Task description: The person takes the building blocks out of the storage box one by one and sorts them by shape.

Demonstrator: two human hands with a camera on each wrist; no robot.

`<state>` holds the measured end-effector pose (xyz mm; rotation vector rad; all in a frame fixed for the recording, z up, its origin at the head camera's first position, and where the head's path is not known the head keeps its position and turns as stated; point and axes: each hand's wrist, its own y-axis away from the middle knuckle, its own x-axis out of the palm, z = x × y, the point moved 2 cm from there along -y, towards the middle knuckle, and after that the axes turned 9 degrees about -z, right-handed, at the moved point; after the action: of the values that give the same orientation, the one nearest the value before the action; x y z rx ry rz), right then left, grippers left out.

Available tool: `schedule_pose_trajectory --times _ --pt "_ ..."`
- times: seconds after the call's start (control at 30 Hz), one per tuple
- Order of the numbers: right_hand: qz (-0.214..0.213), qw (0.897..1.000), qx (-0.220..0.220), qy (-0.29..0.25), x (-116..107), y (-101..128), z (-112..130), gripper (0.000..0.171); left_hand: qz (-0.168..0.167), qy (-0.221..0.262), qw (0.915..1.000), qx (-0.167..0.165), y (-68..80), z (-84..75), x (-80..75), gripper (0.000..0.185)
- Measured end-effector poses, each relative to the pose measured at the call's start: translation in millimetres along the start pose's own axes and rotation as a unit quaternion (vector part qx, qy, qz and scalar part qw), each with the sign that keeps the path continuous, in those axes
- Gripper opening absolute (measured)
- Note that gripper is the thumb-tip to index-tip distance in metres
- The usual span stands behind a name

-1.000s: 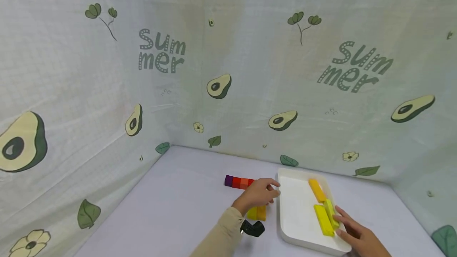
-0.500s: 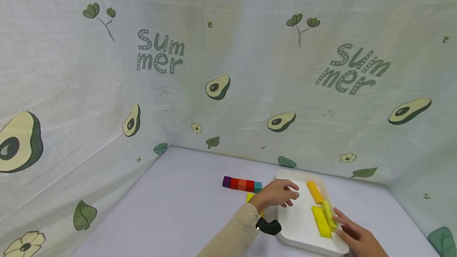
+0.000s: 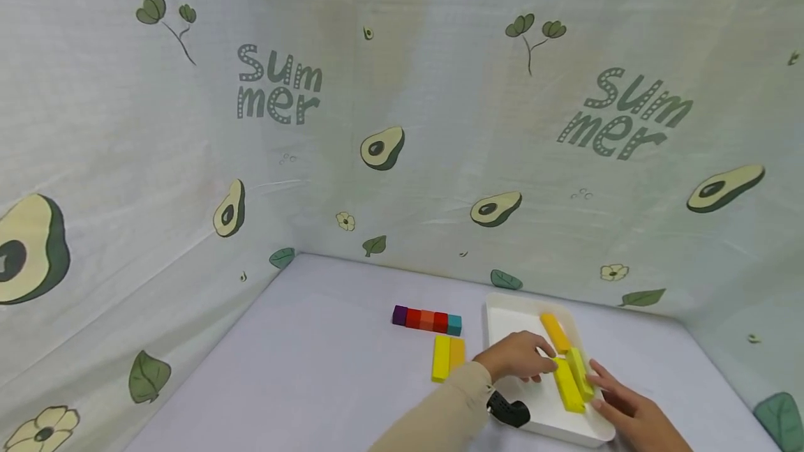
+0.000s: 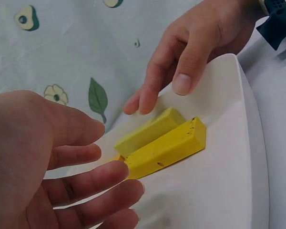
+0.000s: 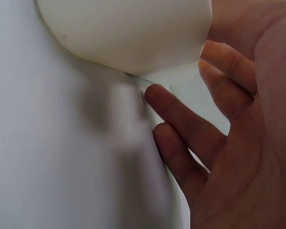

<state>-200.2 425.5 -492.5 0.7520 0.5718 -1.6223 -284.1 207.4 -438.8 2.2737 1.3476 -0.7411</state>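
A white tray (image 3: 505,316) holds a bright yellow block (image 3: 569,393), a lime-yellow block (image 3: 578,370) beside it and an orange block (image 3: 555,333) farther back. My left hand (image 3: 516,357) reaches over the tray, holding nothing, its fingertips close to the bright yellow block's far end. In the left wrist view the thumb and fingers are spread, overlapping that block's end (image 4: 167,148). At the tray's near right side, my right hand (image 3: 637,416) holds the rim, thumb and fingertips over the edge. The right wrist view shows the other fingers (image 5: 181,112) outside, below the tray corner (image 5: 128,38).
Left of the tray, a yellow block (image 3: 441,360) and an orange block (image 3: 457,350) lie side by side. Behind them runs a row of small cubes (image 3: 427,320) in purple, red, orange and teal. A printed cloth (image 3: 433,159) walls in the white table (image 3: 301,368).
My left hand has moved right, from above the loose blocks to over the tray near the bright yellow block. The cube row and loose blocks have come into sight. My right hand stays at the rim.
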Motion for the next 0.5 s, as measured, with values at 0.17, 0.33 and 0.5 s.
schedule_pose_trajectory --times 0.17,0.33,0.5 --pt "0.013 1.0 0.005 0.002 1 1 0 0.071 0.02 -0.03 0.9993 -0.003 -3.7 4.0 9.8 0.015" --pt "0.018 1.0 0.006 -0.003 -1 1 0 0.07 0.017 -0.049 0.9985 -0.018 -8.3 3.8 12.9 0.014" --pt "0.018 1.0 0.009 -0.006 0 0 -1 0.073 0.01 -0.062 0.9975 -0.031 -11.1 1.1 16.4 0.014"
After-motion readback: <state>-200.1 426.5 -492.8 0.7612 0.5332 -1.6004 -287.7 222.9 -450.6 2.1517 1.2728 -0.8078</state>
